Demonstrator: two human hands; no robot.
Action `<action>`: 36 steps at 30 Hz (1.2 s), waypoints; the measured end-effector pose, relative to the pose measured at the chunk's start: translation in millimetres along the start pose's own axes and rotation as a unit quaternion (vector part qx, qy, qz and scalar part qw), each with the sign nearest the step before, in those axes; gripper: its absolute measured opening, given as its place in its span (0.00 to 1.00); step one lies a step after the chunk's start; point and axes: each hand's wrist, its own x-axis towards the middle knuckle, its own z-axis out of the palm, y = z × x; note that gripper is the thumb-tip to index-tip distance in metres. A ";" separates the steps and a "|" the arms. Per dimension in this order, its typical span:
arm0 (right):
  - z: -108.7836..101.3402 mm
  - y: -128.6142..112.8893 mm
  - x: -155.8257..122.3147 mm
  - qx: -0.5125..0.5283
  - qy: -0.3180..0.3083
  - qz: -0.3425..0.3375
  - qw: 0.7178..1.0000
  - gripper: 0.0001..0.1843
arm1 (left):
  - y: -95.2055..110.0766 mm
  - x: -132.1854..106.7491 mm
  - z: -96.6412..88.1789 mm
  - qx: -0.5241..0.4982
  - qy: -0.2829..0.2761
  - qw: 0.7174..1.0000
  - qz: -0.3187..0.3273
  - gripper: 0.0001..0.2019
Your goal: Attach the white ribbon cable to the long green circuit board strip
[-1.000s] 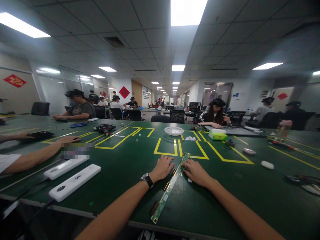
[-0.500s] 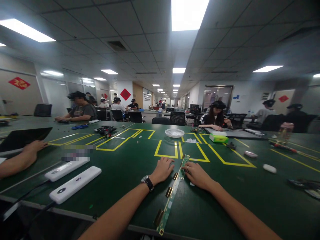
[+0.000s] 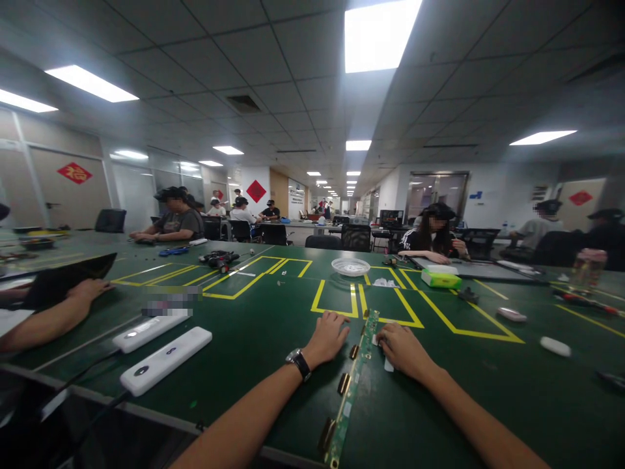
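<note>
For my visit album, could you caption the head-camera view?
Left hand and right hand flank a slim green circuit board on a green table marked with yellow tape.

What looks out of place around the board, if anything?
White scraps lie loose beside the white dish rather than in it, which looks untidy. A small white piece lies by the right hand, beside the circuit board, and also looks stray. No spill shows.

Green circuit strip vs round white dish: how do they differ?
The circuit strip is long, narrow and green; the dish is round and white. The strip's far end lies between the left hand and right hand; the dish sits beyond both. Both are on the green table.
</note>
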 end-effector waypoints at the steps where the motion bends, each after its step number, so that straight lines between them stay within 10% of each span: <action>1: 0.0 2.5 0.0 -0.009 0.004 0.010 1.000 0.15 | 0.1 0.2 -0.2 0.001 -0.001 1.000 -0.001 0.14; 10: -1.1 -13.4 -2.1 0.044 0.004 -0.081 0.996 0.15 | -3.7 2.6 1.3 -0.004 0.025 1.000 -0.003 0.13; 30: 6.6 4.3 3.8 -0.001 0.018 0.007 1.000 0.17 | -12.8 4.9 3.1 -0.005 0.027 0.999 -0.016 0.13; 36: 4.1 -19.0 -1.5 0.051 0.006 -0.087 0.995 0.17 | -11.0 3.7 1.9 -0.003 0.024 1.000 -0.016 0.13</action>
